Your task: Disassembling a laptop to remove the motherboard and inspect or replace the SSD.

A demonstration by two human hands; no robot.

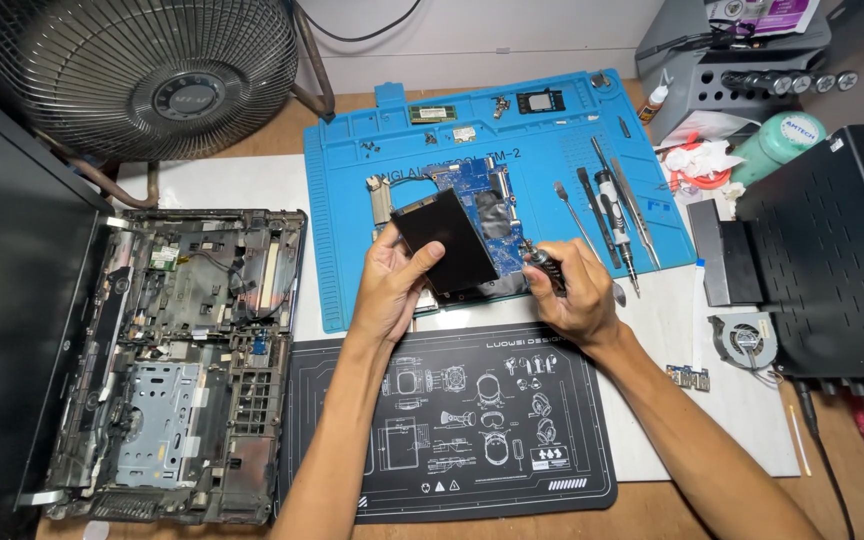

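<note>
Two hands busy | left hand (392,285) grips motherboard (462,235) | right hand (572,290) clamps screwdriver (544,268) | over blue mat (352,190)

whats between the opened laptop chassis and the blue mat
In the head view, only a bare strip of white sheet lies between the laptop chassis and the blue mat; nothing rests on it.
</note>
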